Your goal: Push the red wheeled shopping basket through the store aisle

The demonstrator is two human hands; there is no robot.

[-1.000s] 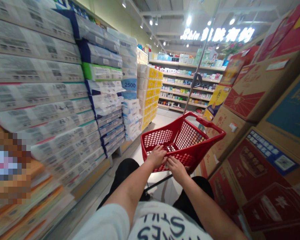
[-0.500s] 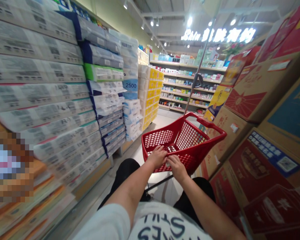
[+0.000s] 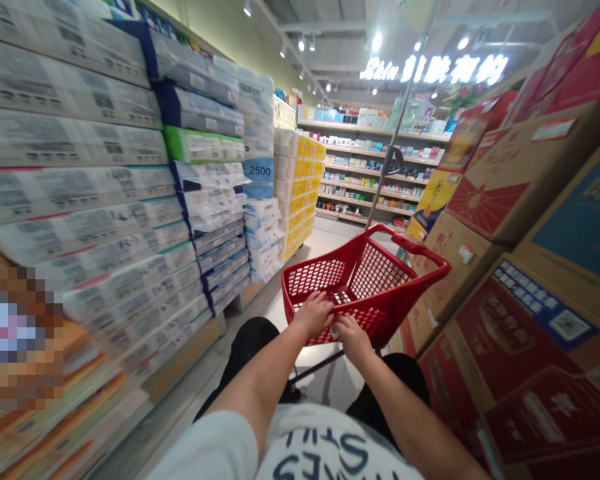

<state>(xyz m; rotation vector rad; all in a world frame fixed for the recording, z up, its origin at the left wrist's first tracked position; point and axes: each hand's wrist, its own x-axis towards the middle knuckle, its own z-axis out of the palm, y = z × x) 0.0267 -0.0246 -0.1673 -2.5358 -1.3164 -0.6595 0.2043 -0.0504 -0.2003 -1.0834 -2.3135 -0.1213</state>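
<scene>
Red plastic mesh shopping basket (image 3: 380,270) sits just ahead of me, its near rim clenched by my left hand (image 3: 314,315) and right hand (image 3: 353,340). Plastic-wrapped tissue packs (image 3: 80,187) stack left, cardboard cartons (image 3: 490,187) right, and white store shelves (image 3: 350,167) far off.

Supermarket aisle. Left side: stacked packs of toilet paper (image 3: 80,180) on a low wooden base (image 3: 183,360). Right side: piled cardboard cartons (image 3: 500,180), red and tan. Between them: pale floor (image 3: 325,233). Far end: wall shelving (image 3: 375,167) of boxed goods beneath an illuminated sign (image 3: 433,69). Upper left: olive wall (image 3: 215,33). Overhead: ceiling (image 3: 330,40) with spotlights (image 3: 377,41).
</scene>
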